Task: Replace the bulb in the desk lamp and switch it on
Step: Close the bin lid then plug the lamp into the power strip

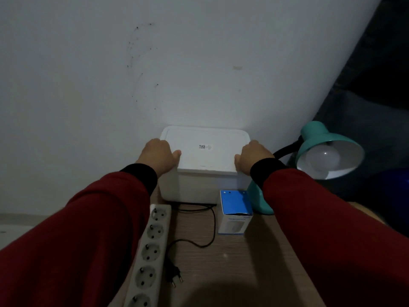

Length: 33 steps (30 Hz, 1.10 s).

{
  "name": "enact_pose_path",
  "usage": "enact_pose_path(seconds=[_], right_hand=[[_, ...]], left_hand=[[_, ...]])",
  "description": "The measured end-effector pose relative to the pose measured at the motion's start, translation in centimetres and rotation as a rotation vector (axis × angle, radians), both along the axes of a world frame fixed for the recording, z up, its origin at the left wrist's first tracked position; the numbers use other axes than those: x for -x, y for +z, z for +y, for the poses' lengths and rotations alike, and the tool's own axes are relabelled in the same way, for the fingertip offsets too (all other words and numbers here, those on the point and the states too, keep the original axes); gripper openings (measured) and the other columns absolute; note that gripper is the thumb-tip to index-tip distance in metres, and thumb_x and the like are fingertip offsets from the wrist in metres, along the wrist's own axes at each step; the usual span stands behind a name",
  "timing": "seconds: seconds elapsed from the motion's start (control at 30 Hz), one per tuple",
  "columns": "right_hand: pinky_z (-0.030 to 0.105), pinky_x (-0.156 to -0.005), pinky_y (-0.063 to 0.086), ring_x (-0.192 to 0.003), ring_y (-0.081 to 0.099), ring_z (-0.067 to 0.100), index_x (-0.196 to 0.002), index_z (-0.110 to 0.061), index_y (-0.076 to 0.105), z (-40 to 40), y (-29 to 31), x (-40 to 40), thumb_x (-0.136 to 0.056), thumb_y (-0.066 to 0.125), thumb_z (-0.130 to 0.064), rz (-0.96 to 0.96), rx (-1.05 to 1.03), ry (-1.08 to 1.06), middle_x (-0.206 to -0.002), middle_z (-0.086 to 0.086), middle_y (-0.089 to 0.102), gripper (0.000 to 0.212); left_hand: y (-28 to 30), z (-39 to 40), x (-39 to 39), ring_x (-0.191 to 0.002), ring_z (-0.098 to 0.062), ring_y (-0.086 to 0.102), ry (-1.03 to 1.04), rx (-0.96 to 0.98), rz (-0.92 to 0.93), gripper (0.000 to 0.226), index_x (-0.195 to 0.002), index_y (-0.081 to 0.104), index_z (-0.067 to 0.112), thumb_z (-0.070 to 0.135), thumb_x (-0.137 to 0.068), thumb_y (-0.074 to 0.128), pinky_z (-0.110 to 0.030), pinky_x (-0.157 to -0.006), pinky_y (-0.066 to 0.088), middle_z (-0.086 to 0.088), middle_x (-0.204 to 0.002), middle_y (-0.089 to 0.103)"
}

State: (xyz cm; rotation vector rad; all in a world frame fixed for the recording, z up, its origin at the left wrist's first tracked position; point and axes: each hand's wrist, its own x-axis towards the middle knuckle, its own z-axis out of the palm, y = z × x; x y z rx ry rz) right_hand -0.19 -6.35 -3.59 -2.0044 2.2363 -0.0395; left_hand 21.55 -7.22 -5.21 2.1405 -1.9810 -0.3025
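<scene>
A teal desk lamp (318,138) stands at the right of the wooden table, its shade tilted towards me with a white bulb (322,160) screwed in and unlit. Its black plug (173,276) lies loose on the table, not in any socket. A blue and white bulb box (235,211) stands in front of the lamp's base. My left hand (158,155) and my right hand (254,155) grip the two sides of the lid of a white plastic container (205,151) that stands against the wall.
A white power strip (148,253) with several sockets runs along the table's left side towards me. The lamp's black cord (213,222) loops across the wooden table (254,267). A white wall rises right behind the container. Dark fabric fills the right edge.
</scene>
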Motion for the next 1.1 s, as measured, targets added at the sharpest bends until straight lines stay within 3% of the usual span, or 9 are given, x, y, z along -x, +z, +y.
enact_pose_path(seconds=[0.17,0.3,0.43,0.7,0.8,0.87,0.97,1.03,1.1], right_hand=[[0.03,-0.071,0.044,-0.105,0.062,0.031,-0.115,0.0,0.057,1.5,3.1,-0.6,-0.092,0.051,-0.02,0.175,-0.107,0.076,-0.121,0.016,0.06,0.031],[0.03,-0.073,0.045,-0.109,0.061,0.03,-0.119,0.0,0.056,3.4,4.9,-1.5,-0.093,0.052,-0.024,0.207,-0.154,0.113,-0.123,0.016,0.06,0.036],[0.03,-0.076,0.045,-0.112,0.06,0.029,-0.12,0.0,0.055,5.8,6.3,-2.4,-0.093,0.053,-0.026,0.2,-0.168,0.137,-0.125,0.015,0.06,0.038],[0.029,-0.073,0.045,-0.095,0.061,0.028,-0.111,-0.002,0.06,10.9,7.5,-4.5,-0.09,0.057,-0.027,0.162,-0.163,0.184,-0.116,0.014,0.064,0.033],[0.027,-0.07,0.042,-0.082,0.052,0.025,-0.103,-0.002,0.061,12.9,7.1,-5.6,-0.09,0.057,-0.03,0.113,-0.139,0.201,-0.098,0.013,0.058,0.031],[0.03,-0.076,0.047,-0.092,0.057,0.027,-0.115,0.0,0.061,14.0,6.3,-6.5,-0.09,0.057,-0.033,0.068,-0.136,0.228,-0.102,0.013,0.06,0.042],[0.032,-0.102,0.042,-0.124,0.052,0.028,-0.131,-0.007,0.054,16.0,4.4,-7.6,-0.091,0.056,-0.037,-0.009,-0.134,0.266,-0.134,0.012,0.056,0.05],[0.031,-0.105,0.039,-0.126,0.05,0.026,-0.133,-0.011,0.052,17.2,2.4,-8.2,-0.09,0.059,-0.037,-0.126,-0.137,0.26,-0.136,0.01,0.055,0.051],[0.031,-0.105,0.04,-0.124,0.052,0.026,-0.132,-0.011,0.053,18.5,0.1,-8.8,-0.089,0.062,-0.032,-0.284,-0.121,0.235,-0.133,0.011,0.058,0.049]], left_hand=[[2.7,1.7,0.1,-0.092,-0.032,0.059,-0.003,-0.082,-0.073,0.039,-0.105,0.059,-0.006,0.03,-0.089,0.054,-0.031,-0.073,0.05,-0.02,-0.109,0.056],[4.5,3.6,-0.6,-0.086,-0.028,0.056,0.005,-0.116,-0.13,0.037,-0.109,0.058,-0.005,0.028,-0.091,0.054,-0.026,-0.068,0.044,-0.018,-0.099,0.054],[5.9,6.0,-1.7,-0.085,-0.026,0.055,0.016,-0.124,-0.193,0.031,-0.109,0.058,-0.002,0.023,-0.09,0.054,-0.025,-0.06,0.042,-0.016,-0.109,0.056],[8.6,12.3,-3.8,-0.088,-0.027,0.058,0.053,-0.102,-0.188,0.03,-0.106,0.061,-0.002,0.024,-0.09,0.056,-0.025,-0.07,0.044,-0.017,-0.106,0.059],[8.6,14.7,-4.7,-0.101,-0.029,0.061,0.069,-0.088,-0.156,0.033,-0.107,0.06,-0.001,0.026,-0.09,0.056,-0.026,-0.072,0.044,-0.017,-0.117,0.058],[8.0,16.0,-5.2,-0.102,-0.03,0.059,0.074,-0.081,-0.122,0.033,-0.102,0.06,-0.001,0.029,-0.09,0.056,-0.027,-0.073,0.044,-0.018,-0.118,0.057],[6.1,17.6,-5.9,-0.076,-0.026,0.055,0.076,-0.096,-0.076,0.04,-0.068,0.054,0.002,0.035,-0.09,0.053,-0.028,-0.071,0.042,-0.019,-0.11,0.063],[4.4,18.7,-6.2,-0.073,-0.027,0.056,0.067,-0.117,-0.059,0.044,-0.078,0.064,-0.002,0.039,-0.09,0.05,-0.031,-0.073,0.044,-0.02,-0.107,0.066],[2.2,20.0,-6.4,-0.095,-0.032,0.062,0.067,-0.113,0.015,0.045,-0.096,0.068,-0.001,0.04,-0.089,0.051,-0.034,-0.085,0.048,-0.019,-0.109,0.068]])
